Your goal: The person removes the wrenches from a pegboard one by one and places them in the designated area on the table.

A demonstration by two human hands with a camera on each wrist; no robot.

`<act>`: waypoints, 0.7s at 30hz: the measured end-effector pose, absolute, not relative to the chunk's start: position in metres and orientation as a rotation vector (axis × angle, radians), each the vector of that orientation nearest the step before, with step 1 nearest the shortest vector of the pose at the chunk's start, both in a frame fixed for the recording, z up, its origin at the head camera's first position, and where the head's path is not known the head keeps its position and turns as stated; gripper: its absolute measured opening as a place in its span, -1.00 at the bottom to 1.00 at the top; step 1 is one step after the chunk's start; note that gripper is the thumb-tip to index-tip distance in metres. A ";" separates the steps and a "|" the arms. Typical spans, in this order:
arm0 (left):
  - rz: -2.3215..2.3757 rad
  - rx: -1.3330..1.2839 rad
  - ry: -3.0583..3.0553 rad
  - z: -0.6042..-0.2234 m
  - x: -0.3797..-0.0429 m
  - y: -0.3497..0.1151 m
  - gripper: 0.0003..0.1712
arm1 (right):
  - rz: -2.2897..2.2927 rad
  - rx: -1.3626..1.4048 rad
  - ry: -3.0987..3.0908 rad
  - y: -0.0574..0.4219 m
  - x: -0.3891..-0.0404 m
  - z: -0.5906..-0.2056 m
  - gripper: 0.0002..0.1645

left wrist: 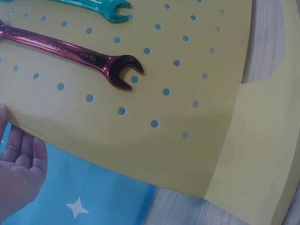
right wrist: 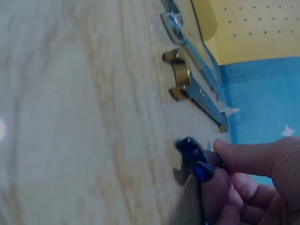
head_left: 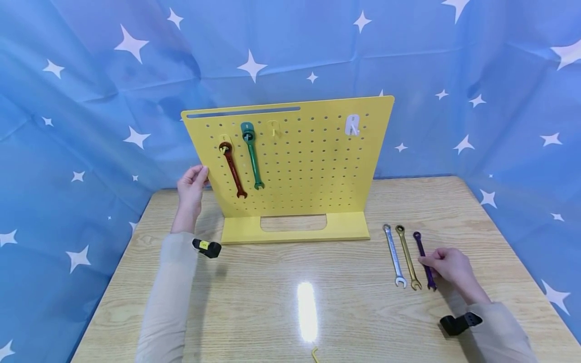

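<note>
My left hand (head_left: 191, 187) grips the left edge of a yellow pegboard (head_left: 317, 108), thumb in front and fingers behind. A red combination wrench (head_left: 233, 174) and a green combination wrench (head_left: 253, 160) hang from hooks on the board's left side; their open ends show in the left wrist view. On the table at right, my right hand (head_left: 452, 264) pinches the shaft of a purple combination wrench (head_left: 421, 251) between thumb and fingers. Its open end (right wrist: 192, 157) faces the right wrist camera. A gold wrench (head_left: 408, 259) and a silver wrench (head_left: 394, 256) lie beside it.
A yellow hook (head_left: 274, 129) and a white hook (head_left: 352, 125) on the pegboard carry nothing. Near the front edge of the wooden table (head_left: 254, 292) lies a small bent yellow piece (head_left: 314, 354). Blue star-patterned cloth (head_left: 290, 50) hangs behind and at both sides.
</note>
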State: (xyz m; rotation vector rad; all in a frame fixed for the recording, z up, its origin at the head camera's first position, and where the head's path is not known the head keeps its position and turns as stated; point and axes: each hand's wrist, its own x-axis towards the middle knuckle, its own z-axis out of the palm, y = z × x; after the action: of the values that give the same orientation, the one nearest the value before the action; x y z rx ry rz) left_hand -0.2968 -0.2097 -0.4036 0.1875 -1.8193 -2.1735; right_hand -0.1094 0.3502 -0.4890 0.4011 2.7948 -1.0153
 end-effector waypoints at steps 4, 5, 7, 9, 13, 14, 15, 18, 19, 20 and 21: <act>-2.176 0.190 -1.817 -0.404 -0.297 -0.209 -0.87 | -1.015 0.410 2.771 0.352 -0.109 -0.490 -0.63; -2.178 0.191 -1.814 -0.404 -0.297 -0.209 -0.87 | -1.015 0.412 2.768 0.352 -0.109 -0.490 -0.63; -2.180 0.192 -1.811 -0.403 -0.297 -0.209 -0.87 | -1.009 0.416 2.774 0.352 -0.109 -0.490 -0.62; -2.178 0.189 -1.813 -0.403 -0.297 -0.209 -0.88 | -1.008 0.408 2.785 0.352 -0.109 -0.489 -0.62; -2.186 0.178 -1.812 -0.403 -0.297 -0.209 -0.89 | -1.001 0.393 2.803 0.352 -0.109 -0.488 -0.60; -2.186 0.174 -1.813 -0.403 -0.297 -0.209 -0.89 | -1.004 0.390 2.803 0.352 -0.108 -0.488 -0.60; -2.189 0.171 -1.810 -0.403 -0.296 -0.209 -0.89 | -1.003 0.390 2.800 0.351 -0.108 -0.488 -0.60; -2.183 0.166 -1.809 -0.403 -0.297 -0.209 -0.88 | -1.009 0.383 2.784 0.352 -0.109 -0.487 -0.61; -2.181 0.167 -1.807 -0.403 -0.297 -0.209 -0.88 | -1.017 0.382 2.775 0.352 -0.109 -0.487 -0.61; -2.176 0.166 -1.810 -0.403 -0.297 -0.209 -0.87 | -1.024 0.382 2.767 0.352 -0.110 -0.487 -0.61; -2.176 0.169 -1.806 -0.404 -0.297 -0.209 -0.86 | -1.029 0.383 2.760 0.353 -0.110 -0.487 -0.61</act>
State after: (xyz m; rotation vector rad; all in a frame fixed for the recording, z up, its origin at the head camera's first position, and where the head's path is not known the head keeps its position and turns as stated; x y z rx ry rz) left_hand -0.2966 -0.2085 -0.4036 0.1688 -1.8064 -2.1765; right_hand -0.1101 0.3527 -0.4867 0.3829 2.7602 -1.0285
